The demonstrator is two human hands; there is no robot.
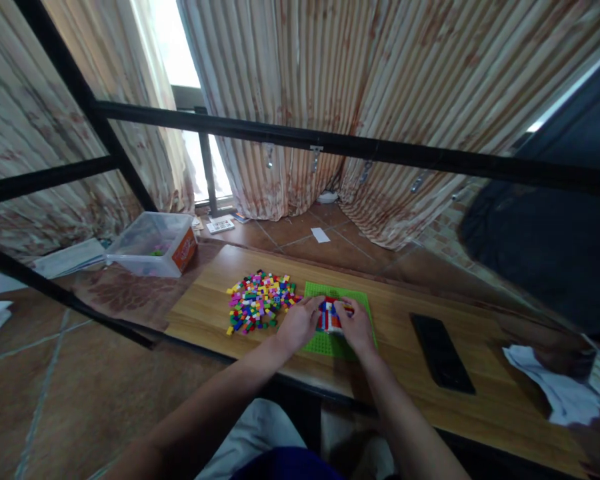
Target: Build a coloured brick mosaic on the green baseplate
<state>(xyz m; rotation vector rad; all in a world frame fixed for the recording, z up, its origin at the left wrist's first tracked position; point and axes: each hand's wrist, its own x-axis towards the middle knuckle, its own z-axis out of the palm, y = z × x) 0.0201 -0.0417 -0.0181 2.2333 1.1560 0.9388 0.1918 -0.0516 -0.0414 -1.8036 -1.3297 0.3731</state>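
A green studded baseplate (325, 343) lies on the wooden table (395, 313). On it stands a small brick build (328, 316) in red, white and blue. My left hand (299, 323) has its fingers curled against the build's left side. My right hand (355, 325) closes on its right side. Just left of the plate lies a loose pile of small coloured bricks (260, 300), close to my left hand.
A black flat device (442, 352) lies on the table to the right, with white crumpled paper (555, 387) beyond it. A clear plastic box (153, 243) sits on the floor at left. Black metal frame bars (330, 141) cross in front of the curtains.
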